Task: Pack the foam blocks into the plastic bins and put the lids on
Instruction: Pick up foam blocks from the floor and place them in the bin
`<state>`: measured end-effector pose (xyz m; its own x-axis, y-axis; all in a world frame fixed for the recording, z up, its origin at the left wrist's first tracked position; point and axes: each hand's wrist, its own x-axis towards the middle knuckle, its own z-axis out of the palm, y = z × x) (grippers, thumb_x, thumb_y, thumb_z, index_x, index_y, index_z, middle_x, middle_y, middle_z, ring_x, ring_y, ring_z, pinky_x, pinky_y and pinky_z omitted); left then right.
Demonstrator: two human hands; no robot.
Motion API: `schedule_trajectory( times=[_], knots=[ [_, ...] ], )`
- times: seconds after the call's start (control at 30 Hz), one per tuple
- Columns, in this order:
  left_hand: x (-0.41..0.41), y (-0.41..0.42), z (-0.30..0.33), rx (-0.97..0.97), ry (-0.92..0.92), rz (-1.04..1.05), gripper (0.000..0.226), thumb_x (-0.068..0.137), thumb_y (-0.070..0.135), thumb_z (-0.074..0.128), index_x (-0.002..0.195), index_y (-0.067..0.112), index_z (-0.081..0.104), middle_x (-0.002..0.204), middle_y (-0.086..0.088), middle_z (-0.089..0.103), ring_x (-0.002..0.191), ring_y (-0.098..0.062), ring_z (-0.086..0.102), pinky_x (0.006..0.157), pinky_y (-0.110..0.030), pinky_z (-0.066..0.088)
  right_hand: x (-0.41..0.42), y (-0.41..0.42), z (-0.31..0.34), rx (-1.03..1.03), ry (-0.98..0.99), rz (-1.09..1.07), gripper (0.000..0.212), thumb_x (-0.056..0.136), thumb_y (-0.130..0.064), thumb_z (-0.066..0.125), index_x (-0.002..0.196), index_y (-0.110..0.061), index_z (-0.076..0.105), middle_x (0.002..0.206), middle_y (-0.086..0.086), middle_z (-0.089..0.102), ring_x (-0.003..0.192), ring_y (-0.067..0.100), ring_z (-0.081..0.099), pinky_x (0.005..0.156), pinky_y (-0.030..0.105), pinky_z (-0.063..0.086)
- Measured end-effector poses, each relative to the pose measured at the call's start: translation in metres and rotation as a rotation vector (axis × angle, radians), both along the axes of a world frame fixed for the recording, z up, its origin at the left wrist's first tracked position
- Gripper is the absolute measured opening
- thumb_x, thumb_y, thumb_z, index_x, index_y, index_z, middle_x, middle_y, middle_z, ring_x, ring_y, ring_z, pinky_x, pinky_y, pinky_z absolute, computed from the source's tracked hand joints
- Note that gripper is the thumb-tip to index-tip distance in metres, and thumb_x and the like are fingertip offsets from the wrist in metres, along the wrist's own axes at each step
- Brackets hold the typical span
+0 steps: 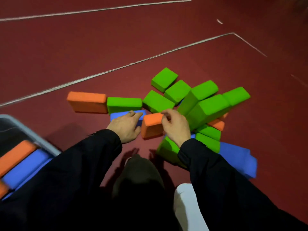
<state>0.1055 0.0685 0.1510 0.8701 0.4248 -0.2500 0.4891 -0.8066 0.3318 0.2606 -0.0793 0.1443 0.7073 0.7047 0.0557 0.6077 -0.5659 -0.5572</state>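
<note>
orange block lies between both hands, long axis running near to far. right hand has its fingers curled over the block's far right edge; left hand, fingers straight, rests on the blue block just left. bin sits near left, so the left hand is closer to it.

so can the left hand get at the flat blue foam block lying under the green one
Probably yes: the left hand already rests on the blue foam block, whose near part sticks out from under the green foam block.

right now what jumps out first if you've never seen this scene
The heap of green blocks on the dark red floor, centre right. In front of it, the right hand grips an orange block while the left hand rests on a blue block.
</note>
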Motion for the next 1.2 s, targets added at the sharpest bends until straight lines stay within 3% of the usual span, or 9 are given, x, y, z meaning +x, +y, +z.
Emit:
schedule_trajectory(
  times=[0.17, 0.27, 0.4, 0.63, 0.8, 0.97, 1.07, 1.13, 1.2],
  knots=[
    [0.09, -0.032, 0.019, 0.034, -0.205, -0.028, 0.065, 0.094, 0.032, 0.051, 0.154, 0.019, 0.029, 0.142, -0.01, 0.047, 0.124, -0.036, 0.053, 0.086, -0.048, 0.05, 0.075, -0.047, 0.029, 0.202, -0.305, -0.37, 0.056, 0.083, -0.031, 0.059, 0.138, -0.022, 0.06, 0.135, 0.013, 0.055, 0.126, 0.031, 0.05, 0.105, 0.043, 0.041],
    [0.136, -0.049, 0.021, 0.043, -0.28, -0.085, 0.066, 0.091, 0.031, 0.051, 0.152, 0.017, 0.031, 0.146, -0.008, 0.042, 0.123, -0.034, 0.053, 0.086, -0.051, 0.054, 0.116, -0.066, 0.025, -0.12, -0.179, -0.444, 0.061, 0.094, -0.052, 0.056, 0.151, -0.032, 0.048, 0.164, 0.02, 0.025, 0.149, 0.038, 0.027, 0.12, 0.048, 0.027],
    [0.191, -0.064, 0.02, 0.082, -0.311, -0.235, 0.065, 0.089, 0.019, 0.05, 0.152, 0.015, 0.032, 0.161, -0.002, 0.029, 0.133, -0.03, 0.045, 0.095, -0.049, 0.051, 0.126, -0.09, -0.004, -0.256, 0.059, -0.381, 0.066, 0.096, -0.061, 0.052, 0.155, -0.035, 0.039, 0.17, 0.019, 0.008, 0.154, 0.041, 0.014, 0.123, 0.048, 0.022],
    [0.271, -0.069, -0.009, 0.166, -0.095, -0.389, 0.079, 0.086, 0.032, 0.039, 0.159, 0.03, 0.009, 0.166, -0.008, 0.016, 0.15, -0.037, 0.018, 0.111, -0.056, 0.037, 0.111, -0.096, -0.026, -0.03, -0.098, -0.599, 0.049, 0.087, -0.056, 0.066, 0.113, -0.019, 0.049, 0.151, 0.016, 0.039, 0.139, 0.039, 0.04, 0.104, 0.05, 0.046],
    [0.269, -0.094, -0.016, 0.379, -0.243, -0.225, 0.059, 0.084, 0.053, 0.063, 0.125, 0.015, 0.046, 0.136, -0.016, 0.042, 0.123, -0.041, 0.041, 0.091, -0.05, 0.045, 0.122, -0.103, -0.028, -0.081, -0.135, -0.762, 0.058, 0.078, -0.067, 0.071, 0.102, -0.02, 0.046, 0.125, 0.007, 0.041, 0.108, 0.038, 0.051, 0.074, 0.047, 0.051],
    [0.263, -0.107, -0.018, 0.209, -0.287, -0.159, 0.062, 0.08, 0.039, 0.078, 0.122, 0.008, 0.044, 0.14, -0.022, 0.036, 0.11, -0.039, 0.052, 0.086, -0.047, 0.05, 0.115, -0.111, -0.033, 0.011, 0.01, -0.883, 0.057, 0.072, -0.054, 0.082, 0.098, -0.017, 0.047, 0.124, 0.008, 0.038, 0.11, 0.039, 0.048, 0.08, 0.048, 0.05],
    [0.254, -0.109, -0.011, 0.152, -0.232, -0.153, 0.104, 0.074, 0.039, 0.078, 0.154, 0.007, 0.019, 0.145, -0.025, 0.039, 0.118, -0.042, 0.049, 0.094, -0.049, 0.048, 0.109, -0.112, -0.032, 0.166, 0.136, -0.964, 0.069, 0.067, -0.029, 0.088, 0.121, -0.018, 0.046, 0.143, 0.013, 0.03, 0.114, 0.047, 0.05, 0.097, 0.054, 0.047],
    [0.244, -0.106, -0.006, 0.153, -0.231, -0.114, 0.11, 0.074, 0.044, 0.074, 0.157, 0.007, 0.012, 0.138, -0.021, 0.049, 0.118, -0.04, 0.047, 0.092, -0.049, 0.047, 0.104, -0.113, -0.027, 0.207, 0.348, -1.051, 0.105, 0.069, -0.017, 0.087, 0.153, -0.025, 0.024, 0.161, 0.02, 0.011, 0.127, 0.049, 0.047, 0.11, 0.053, 0.04],
    [0.231, -0.101, 0.002, 0.125, -0.237, -0.07, 0.108, 0.074, 0.044, 0.072, 0.157, 0.006, 0.015, 0.14, -0.02, 0.049, 0.12, -0.04, 0.047, 0.093, -0.048, 0.046, 0.095, -0.115, -0.019, 0.239, 0.544, -1.131, 0.122, 0.073, -0.018, 0.085, 0.161, -0.033, 0.002, 0.163, 0.022, 0.011, 0.136, 0.048, 0.042, 0.113, 0.047, 0.034]
  ],
)
